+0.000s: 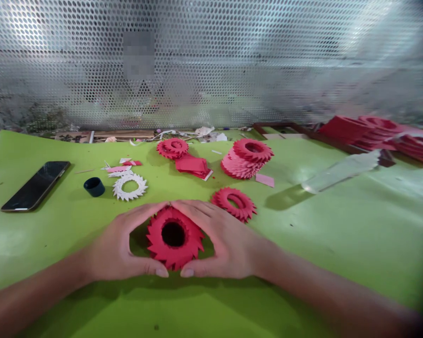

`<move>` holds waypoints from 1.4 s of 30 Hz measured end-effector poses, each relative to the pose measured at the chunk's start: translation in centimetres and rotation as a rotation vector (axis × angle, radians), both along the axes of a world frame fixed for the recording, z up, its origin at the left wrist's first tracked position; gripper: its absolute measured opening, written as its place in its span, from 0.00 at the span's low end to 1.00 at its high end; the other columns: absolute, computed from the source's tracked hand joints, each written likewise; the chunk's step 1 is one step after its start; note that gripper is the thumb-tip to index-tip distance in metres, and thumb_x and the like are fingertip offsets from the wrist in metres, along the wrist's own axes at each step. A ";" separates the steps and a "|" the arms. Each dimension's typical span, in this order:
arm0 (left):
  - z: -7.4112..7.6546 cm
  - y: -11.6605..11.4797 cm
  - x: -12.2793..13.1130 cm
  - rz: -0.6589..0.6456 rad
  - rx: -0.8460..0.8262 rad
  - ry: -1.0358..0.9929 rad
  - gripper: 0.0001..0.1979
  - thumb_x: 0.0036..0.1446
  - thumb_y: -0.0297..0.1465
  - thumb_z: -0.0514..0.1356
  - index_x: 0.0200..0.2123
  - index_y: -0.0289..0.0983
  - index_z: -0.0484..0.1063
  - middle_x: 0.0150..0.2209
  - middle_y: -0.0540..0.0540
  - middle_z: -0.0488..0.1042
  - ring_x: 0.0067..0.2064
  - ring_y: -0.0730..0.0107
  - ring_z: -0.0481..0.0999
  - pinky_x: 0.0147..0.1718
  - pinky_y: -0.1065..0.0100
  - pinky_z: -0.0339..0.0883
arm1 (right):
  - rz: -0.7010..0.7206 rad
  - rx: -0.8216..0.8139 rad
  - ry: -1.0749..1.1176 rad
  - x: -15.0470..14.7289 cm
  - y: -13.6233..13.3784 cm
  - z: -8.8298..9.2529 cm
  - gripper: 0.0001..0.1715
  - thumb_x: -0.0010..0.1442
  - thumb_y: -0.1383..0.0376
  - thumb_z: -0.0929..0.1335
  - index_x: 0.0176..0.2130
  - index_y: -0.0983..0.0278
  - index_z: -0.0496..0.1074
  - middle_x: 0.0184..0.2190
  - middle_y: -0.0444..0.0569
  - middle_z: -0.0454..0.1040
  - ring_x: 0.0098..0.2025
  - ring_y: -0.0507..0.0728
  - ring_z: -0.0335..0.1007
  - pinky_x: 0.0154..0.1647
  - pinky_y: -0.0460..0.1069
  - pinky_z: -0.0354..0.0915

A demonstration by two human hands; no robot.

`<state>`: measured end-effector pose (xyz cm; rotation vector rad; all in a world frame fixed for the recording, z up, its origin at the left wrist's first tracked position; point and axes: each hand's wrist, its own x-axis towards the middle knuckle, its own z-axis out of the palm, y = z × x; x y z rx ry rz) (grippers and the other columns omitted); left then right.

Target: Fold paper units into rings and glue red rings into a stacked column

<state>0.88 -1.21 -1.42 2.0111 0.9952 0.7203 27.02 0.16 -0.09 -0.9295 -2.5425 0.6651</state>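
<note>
A red paper ring point(176, 258) with pointed teeth and a dark round hole sits before me. My left hand point(114, 249) curves around its left side and my right hand point(229, 244) around its right. The fingertips meet at its far edge, while both thumbs press near its front edge. Just beyond my right hand lies another red toothed ring point(248, 210). A white toothed paper ring point(118, 189) lies past my left hand, beside a short dark tube point(94, 187).
A phone point(35, 186) lies at left on the green table point(162, 310). Farther back are a pink-and-red ring stack point(241, 164), red paper pieces point(191, 164) and smaller red rings point(165, 149). A clear plastic sleeve point(341, 172) and piled red paper point(352, 134) lie right. Perforated metal point(211, 61) stands behind.
</note>
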 end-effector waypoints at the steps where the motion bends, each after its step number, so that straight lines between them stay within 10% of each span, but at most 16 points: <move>1: 0.0 0.0 0.1 -0.005 -0.003 -0.005 0.47 0.45 0.52 0.76 0.66 0.43 0.67 0.63 0.40 0.75 0.64 0.43 0.74 0.61 0.49 0.73 | -0.001 -0.002 0.001 0.0 0.0 0.0 0.63 0.54 0.33 0.72 0.71 0.68 0.58 0.66 0.64 0.68 0.63 0.69 0.68 0.65 0.65 0.65; 16: -1.3 1.1 -1.7 -0.003 -0.193 -0.073 0.30 0.67 0.51 0.60 0.68 0.48 0.67 0.68 0.44 0.70 0.66 0.47 0.71 0.64 0.46 0.68 | 0.048 -0.019 0.042 0.4 0.5 -0.7 0.58 0.62 0.33 0.66 0.73 0.68 0.55 0.67 0.66 0.66 0.65 0.71 0.67 0.64 0.67 0.64; 34: -0.5 1.2 -1.2 -0.059 -0.236 -0.068 0.31 0.65 0.48 0.63 0.68 0.48 0.67 0.65 0.44 0.73 0.63 0.51 0.76 0.60 0.48 0.73 | 0.067 -0.045 0.018 0.4 0.6 -1.1 0.60 0.63 0.30 0.60 0.73 0.71 0.52 0.67 0.71 0.64 0.65 0.72 0.66 0.62 0.70 0.65; 42: 2.0 1.3 0.7 0.170 -0.225 0.164 0.29 0.65 0.54 0.58 0.60 0.43 0.75 0.58 0.41 0.80 0.56 0.47 0.81 0.52 0.49 0.78 | 0.045 -0.051 0.022 0.1 0.3 -0.4 0.59 0.62 0.31 0.63 0.72 0.70 0.54 0.66 0.68 0.67 0.63 0.70 0.68 0.63 0.67 0.65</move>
